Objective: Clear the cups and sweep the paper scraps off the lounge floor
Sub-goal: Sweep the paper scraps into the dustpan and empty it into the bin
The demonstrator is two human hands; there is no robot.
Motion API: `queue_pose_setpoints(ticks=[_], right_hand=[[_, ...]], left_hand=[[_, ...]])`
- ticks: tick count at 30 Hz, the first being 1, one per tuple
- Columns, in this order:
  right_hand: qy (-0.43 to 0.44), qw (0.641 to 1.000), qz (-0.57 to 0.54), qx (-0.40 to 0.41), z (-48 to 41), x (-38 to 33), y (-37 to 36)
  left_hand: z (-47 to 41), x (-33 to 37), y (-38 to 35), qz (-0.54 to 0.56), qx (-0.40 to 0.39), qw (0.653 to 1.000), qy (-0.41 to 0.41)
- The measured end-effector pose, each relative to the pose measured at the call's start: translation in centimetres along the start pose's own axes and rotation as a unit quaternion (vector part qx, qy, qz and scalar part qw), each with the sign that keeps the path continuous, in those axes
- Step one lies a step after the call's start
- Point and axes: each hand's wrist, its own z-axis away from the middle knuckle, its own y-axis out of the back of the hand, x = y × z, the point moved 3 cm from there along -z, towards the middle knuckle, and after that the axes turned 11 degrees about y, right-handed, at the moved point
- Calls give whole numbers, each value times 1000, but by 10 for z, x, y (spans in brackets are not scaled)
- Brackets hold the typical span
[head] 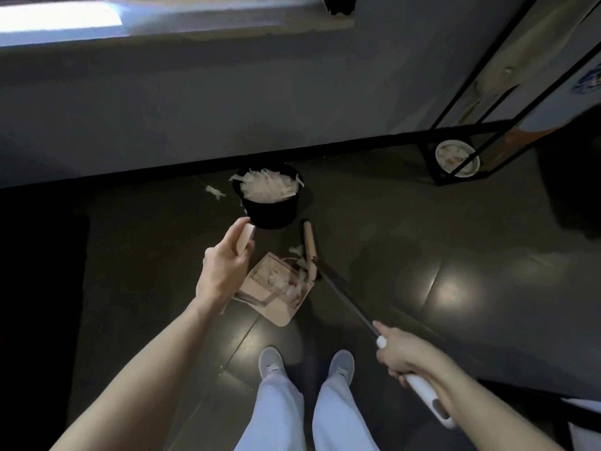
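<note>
My left hand (224, 268) grips the top of the dustpan's upright handle (246, 237). The beige dustpan (276, 288) sits on the dark floor in front of my feet, with white paper scraps inside it. My right hand (401, 351) grips the broom's long handle (344, 301). The broom's beige head (309, 249) lies at the dustpan's right edge, touching scraps there. A black bin (271, 211) full of white paper scraps stands just beyond the dustpan, by the wall. One loose scrap (214, 192) lies on the floor left of the bin.
A grey wall with a black skirting runs across behind the bin. At the right stands a black metal frame (461, 138) with a white bowl-like container (457, 157) at its base. My grey shoes (305, 364) are below the dustpan.
</note>
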Motion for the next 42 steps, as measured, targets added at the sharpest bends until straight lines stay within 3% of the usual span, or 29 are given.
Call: queue_pose_setpoints(ticks=[3,8,17,23,29,38,42], right_hand=[[8,996,86,-34,19,-1,-13],[43,989,144,-14,60,9,-11],[94,953,288,0,86,-7,5],[117,940,320,12,84,-42,21],[148,947,281,45,72,-119,14],[141,949,263,104,39,-291,-37],[93,947,284,115,20,-354,-45]], left_hand=[[2,-2,2,3,6,1000,-1],[13,-18,11,23,20,999,15],[40,-37,37,72,114,991,25],[42,-58,71,101,173,979,34],[15,-83,135,127,192,972,47],[-80,-118,255,117,100,988,23],[-121,-122,291,96,77,992,14]])
